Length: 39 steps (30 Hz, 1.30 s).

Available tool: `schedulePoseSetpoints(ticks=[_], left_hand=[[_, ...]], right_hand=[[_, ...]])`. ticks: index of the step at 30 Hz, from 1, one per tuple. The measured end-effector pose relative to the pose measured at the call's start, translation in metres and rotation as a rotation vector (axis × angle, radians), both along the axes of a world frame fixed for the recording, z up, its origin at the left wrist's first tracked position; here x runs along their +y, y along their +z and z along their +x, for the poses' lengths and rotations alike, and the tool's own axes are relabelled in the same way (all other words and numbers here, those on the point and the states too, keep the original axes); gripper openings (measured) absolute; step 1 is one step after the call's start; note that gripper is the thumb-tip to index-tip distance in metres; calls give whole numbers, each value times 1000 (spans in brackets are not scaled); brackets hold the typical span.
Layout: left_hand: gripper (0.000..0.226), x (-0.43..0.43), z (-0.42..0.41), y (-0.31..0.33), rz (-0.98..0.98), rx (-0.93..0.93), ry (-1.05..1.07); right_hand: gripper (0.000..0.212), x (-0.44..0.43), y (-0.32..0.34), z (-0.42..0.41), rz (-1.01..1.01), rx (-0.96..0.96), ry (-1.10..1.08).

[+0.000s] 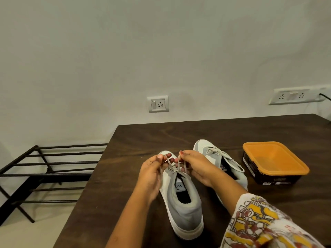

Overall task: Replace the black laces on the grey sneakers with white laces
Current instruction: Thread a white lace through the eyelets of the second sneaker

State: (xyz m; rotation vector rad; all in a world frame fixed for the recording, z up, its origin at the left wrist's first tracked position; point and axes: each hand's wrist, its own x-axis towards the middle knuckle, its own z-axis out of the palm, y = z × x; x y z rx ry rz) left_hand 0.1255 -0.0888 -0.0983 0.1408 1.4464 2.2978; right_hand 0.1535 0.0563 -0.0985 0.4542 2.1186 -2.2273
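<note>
1. Where things stand: the near grey sneaker (180, 197) sits heel-toward-the-camera on the dark surface (143, 136), and both hands are up at the toe end working the white lace (172, 164). The left hand (152, 173) has a grip pinched on one lace strand, and the right hand (195, 167) is pinching the other. Looks like knot or bow-tying to me, though the fingers cover the crossing, so I can't swear to it.

2. Biggest risk I'd guess: one strand slips out of a pinch while it's being pulled tight, and the loop just collapses. Thin laces plus fingertip-only holds, you know how it goes.

3. Second risk: nothing is holding the shoe itself down. A hard tug could drag or tip it toward the table edge on the left, where the floor and a black metal rack (46, 169) are.

4. Uneven pulling could leave one tail way longer than the other.

5. The other sneaker (215, 158) lies just behind the right wrist, already in white laces with loops hanging loose. A sleeve (259, 222) or forearm swing could snag them.

6. Containers: the orange-lined tub (274, 163) off to the right, well apart from the hands, looks empty. No black laces visible in it from this angle.
</note>
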Motion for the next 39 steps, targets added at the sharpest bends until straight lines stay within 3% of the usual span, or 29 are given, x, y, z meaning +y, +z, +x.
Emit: schedulePoseSetpoints(ticks=[2,6,12,19,26,30,35,39], left_hand=[[29,6,4,0,72,-31,36],[26,13,3,-5,10,-3,71],[23,15,-1,-11,-93,41,43],[22,12,-1,-14,-216,217,-20],[19,15,0,-14,-198,253,-10],[29,15,-5,-19,-253,205,-7],[7,14,-4,-16,-293,244,4],[10,17,-4,-20,-351,255,69]], right_hand=[[26,-3,1,-2,-76,15,-53],[22,-7,2,-3,-113,42,-74],[24,-10,-1,-3,-60,92,-72],[26,-8,-4,-1,-33,148,-2],[10,4,-11,-5,74,128,-64],[10,4,-10,-3,62,150,2],[18,11,0,4,66,121,134],[17,13,0,6,68,134,150]])
